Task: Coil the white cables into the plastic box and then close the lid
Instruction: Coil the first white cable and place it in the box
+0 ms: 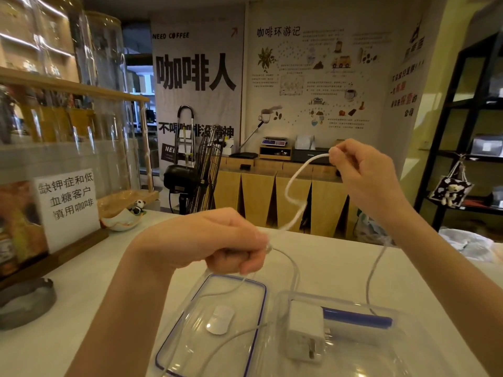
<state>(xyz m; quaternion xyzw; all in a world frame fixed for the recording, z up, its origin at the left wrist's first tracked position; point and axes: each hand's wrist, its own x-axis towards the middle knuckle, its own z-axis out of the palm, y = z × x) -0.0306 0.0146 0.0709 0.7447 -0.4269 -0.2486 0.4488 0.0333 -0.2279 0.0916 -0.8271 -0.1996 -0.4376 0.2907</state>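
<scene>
- Holding a white cable point(295, 183) up between both hands, above the table point(81, 308); head view only.
- Left hand point(217, 240): fingers curled closed around the cable, low, just over the lid point(212, 322).
- Right hand point(362, 172): raised higher, fingers pinched closed on the cable's other part.
- Cable span between hands sags in a wavy S, off the table.
- Thin cable strands hang from the left hand, loop down across the lid; another strand drops from under the right arm toward the box point(353, 336).
- Lid: clear, blue seal, lying flat on the table left of the box, touching or just beside it.
- Box: clear plastic, open, on the table at lower right.
- Inside box: white charger point(306, 333) with prongs, blue bar point(356, 318) behind it.
- Sign point(68, 205) at table's left edge, well apart from the box.
</scene>
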